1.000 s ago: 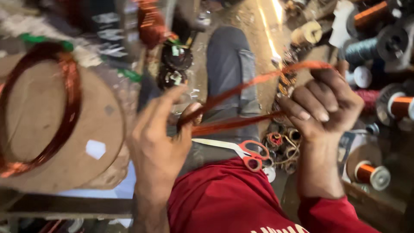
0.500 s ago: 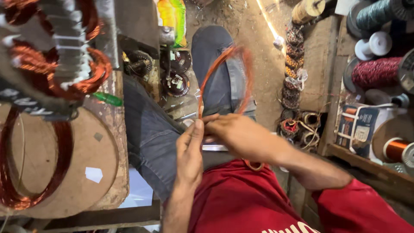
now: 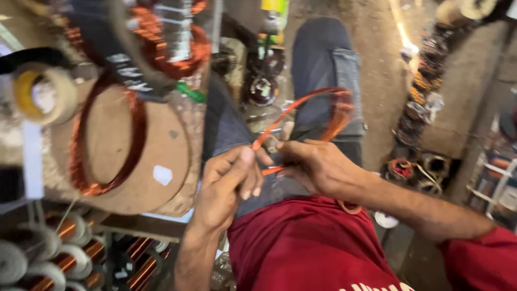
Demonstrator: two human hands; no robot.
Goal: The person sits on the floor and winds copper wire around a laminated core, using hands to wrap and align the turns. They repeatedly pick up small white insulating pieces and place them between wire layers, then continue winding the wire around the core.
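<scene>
Fingers (image 3: 249,161) of both hands pinched on copper wire loop (image 3: 328,108), loop arching beyond.

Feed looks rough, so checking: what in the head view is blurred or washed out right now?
Head view: wire loop smeared by motion at its far end; both hands fairly sharp; the motor part at top left blurred; a bright glare streak on the floor.

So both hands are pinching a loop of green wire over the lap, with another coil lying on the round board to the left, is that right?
Not quite: the wire loop is copper-orange, not green, as the head view shows. The rest holds: the left hand and right hand pinch it over the lap, and another coil lies on the round board to the left.
</scene>
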